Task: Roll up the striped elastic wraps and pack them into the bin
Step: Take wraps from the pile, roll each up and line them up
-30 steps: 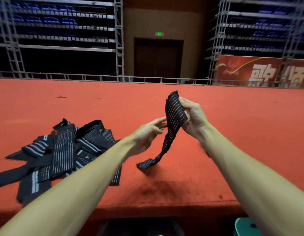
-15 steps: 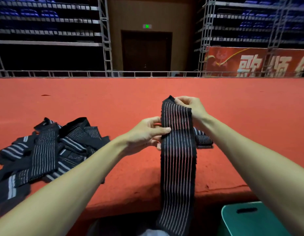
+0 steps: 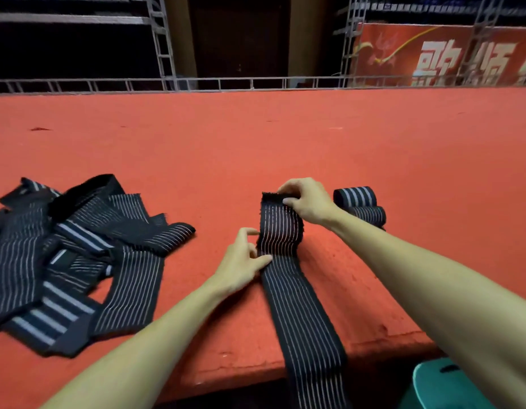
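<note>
- Head view: a long black elastic wrap with thin white stripes (image 3: 297, 305) lies on the red carpeted platform (image 3: 255, 137), its near end hanging over the edge.
- The right hand (image 3: 307, 202) pinches the wrap's folded-over far end.
- The left hand (image 3: 241, 261) pinches the wrap's left edge between thumb and fingers.
- A heap of unrolled striped wraps (image 3: 78, 255) lies well to the left.
- Two rolled wraps (image 3: 357, 199) sit just behind the right wrist.
- A teal plastic bin (image 3: 444, 385) stands below the platform edge at right.
</note>
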{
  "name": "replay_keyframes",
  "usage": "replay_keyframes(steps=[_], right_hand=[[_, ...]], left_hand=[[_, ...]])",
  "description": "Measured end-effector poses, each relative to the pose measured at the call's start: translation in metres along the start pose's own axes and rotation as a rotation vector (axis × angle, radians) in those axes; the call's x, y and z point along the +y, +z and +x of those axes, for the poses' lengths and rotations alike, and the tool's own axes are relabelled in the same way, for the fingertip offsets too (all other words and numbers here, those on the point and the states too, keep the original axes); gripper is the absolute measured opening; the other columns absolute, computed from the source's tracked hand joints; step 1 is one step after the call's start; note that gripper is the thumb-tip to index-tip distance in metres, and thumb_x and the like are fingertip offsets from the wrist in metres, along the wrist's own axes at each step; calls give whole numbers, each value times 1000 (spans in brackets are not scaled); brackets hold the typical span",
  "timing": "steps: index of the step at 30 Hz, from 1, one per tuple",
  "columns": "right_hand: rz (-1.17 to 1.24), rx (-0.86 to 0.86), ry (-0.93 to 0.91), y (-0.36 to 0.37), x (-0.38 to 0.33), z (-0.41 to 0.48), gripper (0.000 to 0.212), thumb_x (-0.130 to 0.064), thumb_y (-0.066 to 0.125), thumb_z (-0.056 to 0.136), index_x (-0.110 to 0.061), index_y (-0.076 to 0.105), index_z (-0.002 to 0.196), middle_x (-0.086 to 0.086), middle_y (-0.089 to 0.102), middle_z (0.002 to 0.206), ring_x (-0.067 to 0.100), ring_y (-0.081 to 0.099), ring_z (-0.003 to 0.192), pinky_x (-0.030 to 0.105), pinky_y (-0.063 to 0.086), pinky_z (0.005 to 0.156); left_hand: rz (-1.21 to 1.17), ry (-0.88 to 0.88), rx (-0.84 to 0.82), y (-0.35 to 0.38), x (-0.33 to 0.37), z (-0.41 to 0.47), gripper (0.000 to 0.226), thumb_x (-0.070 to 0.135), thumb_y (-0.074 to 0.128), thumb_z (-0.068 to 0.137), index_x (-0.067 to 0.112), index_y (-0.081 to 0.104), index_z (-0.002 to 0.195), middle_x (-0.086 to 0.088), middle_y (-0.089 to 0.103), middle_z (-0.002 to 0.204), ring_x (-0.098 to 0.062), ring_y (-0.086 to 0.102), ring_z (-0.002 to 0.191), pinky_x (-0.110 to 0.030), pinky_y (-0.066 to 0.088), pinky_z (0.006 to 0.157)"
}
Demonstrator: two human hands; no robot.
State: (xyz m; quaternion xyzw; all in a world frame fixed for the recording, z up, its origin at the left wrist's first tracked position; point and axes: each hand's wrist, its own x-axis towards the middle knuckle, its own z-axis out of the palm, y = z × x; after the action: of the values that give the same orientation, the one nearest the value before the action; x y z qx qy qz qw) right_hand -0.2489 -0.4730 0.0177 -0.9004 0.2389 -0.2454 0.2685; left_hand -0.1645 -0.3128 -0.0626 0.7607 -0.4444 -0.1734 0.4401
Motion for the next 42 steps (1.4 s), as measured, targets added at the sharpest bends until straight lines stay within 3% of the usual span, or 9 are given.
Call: replay_keyframes(steps=[3,7,10,19,23,28,32,37,42], right_hand=[[22,69,30,26,18,21,21,-2,61,88,-10,72,105,5,72,107,15,63,104,12,38,83],[62,122,82,60,43,36,18,-4,65,86,-9,74,101,7,73,103,14,65,99,7,34,78],[57,108,146,82,60,36,18,-6,65,87,-11,74,102,5,73,105,14,64,101,8,35,81],[-71,95,123,77,58,12,41,-4,60,81,-17,65,119,5,62,123,25,50,120,29,35,103],[-111,-2,44,69,29,-19,39,-4,58,83,-14,64,119,6,61,125,24,47,123,27,31,103],[-72,-96,-87,81,-19,-42,35,-4,59,83,-13,66,116,7,62,121,20,53,117,19,32,97],[-21,-160,-185,103,-58,-50,31,-6,60,86,-15,65,115,3,65,112,14,59,101,15,37,83],[45,-313,-353,141,-104,-61,19,-17,66,87,-14,69,106,0,69,104,6,60,91,5,37,78],[-79,-500,-465,178,-123,-75,59,-62,68,72,-29,62,121,-8,56,119,9,46,108,27,37,94]], left_hand=[[135,91,104,11,-15,3,61,24,68,86,19,30,133,12,48,79,-10,49,71,-28,39,73],[205,164,125,14,-22,7,31,33,64,87,26,54,115,11,45,100,-10,48,98,-39,42,96],[294,127,98,14,-20,8,29,36,56,90,28,59,117,12,41,110,-5,38,109,-30,32,104],[429,130,71,16,-19,9,35,37,49,94,31,57,127,10,45,120,-9,34,116,-25,26,99],[396,140,81,13,-16,0,31,25,50,93,28,61,121,9,52,117,-11,40,114,-22,26,94],[140,192,94,-27,-15,-29,33,-3,55,83,16,68,107,3,57,104,-3,53,91,2,33,80],[244,306,225,-92,-35,-60,34,1,56,82,20,62,109,8,62,96,3,54,87,-9,37,83],[429,162,492,-163,-81,-94,27,9,48,73,24,69,84,12,63,84,-12,59,86,-40,44,88],[367,-130,591,-172,-123,-113,26,3,55,82,25,68,87,5,68,99,-22,56,104,-40,37,97]])
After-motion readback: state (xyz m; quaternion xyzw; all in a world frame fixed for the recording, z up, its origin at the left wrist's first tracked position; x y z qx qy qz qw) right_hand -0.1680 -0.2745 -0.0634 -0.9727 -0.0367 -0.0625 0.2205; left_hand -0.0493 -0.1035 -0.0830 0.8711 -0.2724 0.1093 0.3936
